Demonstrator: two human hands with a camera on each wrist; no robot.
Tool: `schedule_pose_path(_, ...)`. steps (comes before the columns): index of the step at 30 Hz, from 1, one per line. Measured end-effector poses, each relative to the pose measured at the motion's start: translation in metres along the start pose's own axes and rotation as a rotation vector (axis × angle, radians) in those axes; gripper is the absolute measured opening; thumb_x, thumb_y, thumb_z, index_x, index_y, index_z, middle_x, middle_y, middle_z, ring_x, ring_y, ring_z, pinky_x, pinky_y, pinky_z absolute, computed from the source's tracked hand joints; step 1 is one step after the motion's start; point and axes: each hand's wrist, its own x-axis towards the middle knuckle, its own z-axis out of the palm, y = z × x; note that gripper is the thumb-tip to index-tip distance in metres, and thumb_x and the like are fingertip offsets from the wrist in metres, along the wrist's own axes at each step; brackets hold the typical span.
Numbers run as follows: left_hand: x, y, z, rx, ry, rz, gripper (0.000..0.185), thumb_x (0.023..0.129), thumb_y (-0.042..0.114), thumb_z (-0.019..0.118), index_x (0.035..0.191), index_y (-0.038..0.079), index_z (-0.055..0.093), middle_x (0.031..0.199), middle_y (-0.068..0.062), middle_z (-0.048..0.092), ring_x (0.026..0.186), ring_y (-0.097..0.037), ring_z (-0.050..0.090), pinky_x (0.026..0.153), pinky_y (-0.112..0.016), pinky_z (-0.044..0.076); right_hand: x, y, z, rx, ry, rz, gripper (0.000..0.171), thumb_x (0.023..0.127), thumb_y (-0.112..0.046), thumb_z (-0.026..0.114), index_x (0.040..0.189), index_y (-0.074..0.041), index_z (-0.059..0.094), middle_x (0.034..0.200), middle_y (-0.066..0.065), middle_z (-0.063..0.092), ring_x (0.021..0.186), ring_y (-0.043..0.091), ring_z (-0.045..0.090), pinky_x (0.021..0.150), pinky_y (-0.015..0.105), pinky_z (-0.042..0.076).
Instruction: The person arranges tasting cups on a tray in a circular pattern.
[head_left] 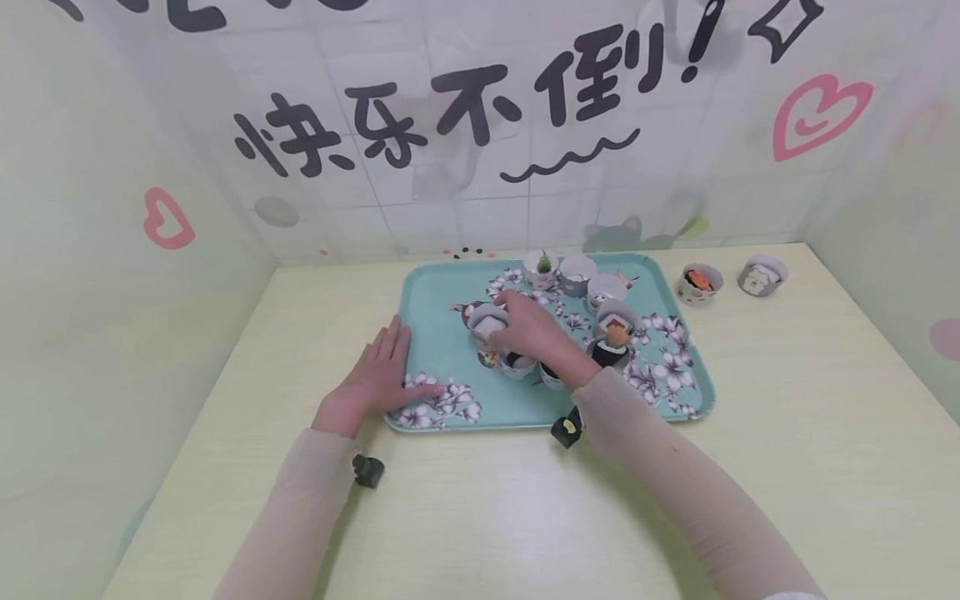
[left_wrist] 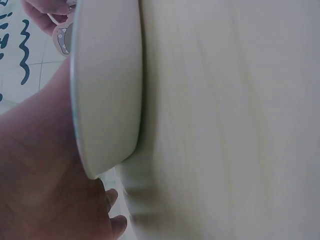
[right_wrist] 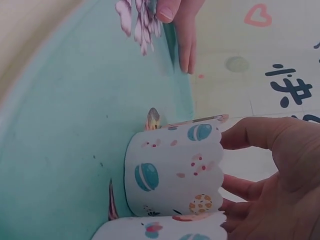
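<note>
My right hand (head_left: 528,327) grips a small paper cup (head_left: 489,318) with pale contents, left of the cup cluster on a turquoise flowered tray (head_left: 450,287). In the right wrist view, its curled fingers (right_wrist: 240,137) show behind the scalloped rim of a nearer macaron-printed cup (right_wrist: 172,170), which mostly hides the gripped one. Two cups, one of them with dark contents (head_left: 517,361), stand just in front of that hand. My left hand (head_left: 375,371) lies on the tray's left edge, fingers straight and thumb spread over the printed flowers.
More paper cups stand at the tray's back and right, one at the back holding a green plant-like piece (head_left: 543,263). A sushi-like piece (head_left: 609,352) sits near my right wrist. Two cups, one with orange contents (head_left: 699,283), stand on the table right of the tray. A wall (head_left: 450,200) rises behind.
</note>
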Motion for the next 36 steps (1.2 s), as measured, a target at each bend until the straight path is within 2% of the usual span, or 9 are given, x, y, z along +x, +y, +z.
schedule_pose_path(8,-0.002,0.001,-0.002,-0.003,0.011,0.005,0.118,0.085,0.068,0.063,0.158,-0.005,0.004,0.166,-0.025,-0.005,0.153,-0.047,0.005,0.125,-0.059,0.014,-0.006,-0.001,-0.01,0.034,0.009,0.004,0.058,0.095,-0.023,0.065,0.146,-0.01,0.043,0.147,0.015,0.05,0.132,0.032,0.052,0.107,0.047,0.049)
schedule_pose_path(15,-0.003,0.002,-0.002,-0.009,0.012,0.003,0.118,0.086,0.068,0.062,0.158,-0.005,0.004,0.166,-0.025,-0.005,0.153,-0.048,0.005,0.125,-0.059,0.014,-0.011,0.0,-0.018,0.044,0.024,0.021,0.059,0.095,-0.031,0.067,0.145,-0.011,0.044,0.148,0.014,0.05,0.135,0.031,0.05,0.11,0.049,0.047)
schedule_pose_path(19,-0.003,0.002,-0.002,-0.01,0.007,0.0,0.118,0.085,0.069,0.062,0.158,-0.005,0.004,0.166,-0.025,-0.006,0.153,-0.047,0.004,0.126,-0.059,0.013,-0.013,0.005,-0.023,0.052,0.033,0.001,0.057,0.096,-0.032,0.065,0.145,-0.012,0.045,0.148,0.014,0.05,0.135,0.032,0.05,0.111,0.05,0.046)
schedule_pose_path(22,-0.003,0.003,-0.003,-0.007,0.006,-0.002,0.119,0.085,0.07,0.061,0.158,-0.004,0.004,0.166,-0.025,-0.006,0.153,-0.047,0.004,0.126,-0.059,0.013,-0.014,0.008,-0.027,0.067,0.041,-0.025,0.056,0.096,-0.032,0.065,0.144,-0.011,0.045,0.146,0.015,0.051,0.135,0.033,0.05,0.11,0.051,0.046)
schedule_pose_path(36,-0.002,0.002,-0.002,-0.012,0.005,-0.002,0.119,0.085,0.07,0.061,0.158,-0.004,0.003,0.166,-0.025,-0.006,0.153,-0.048,0.004,0.125,-0.059,0.013,-0.023,0.02,-0.046,0.094,0.058,-0.022,0.054,0.096,-0.032,0.066,0.143,-0.011,0.047,0.143,0.014,0.055,0.134,0.032,0.051,0.109,0.049,0.048)
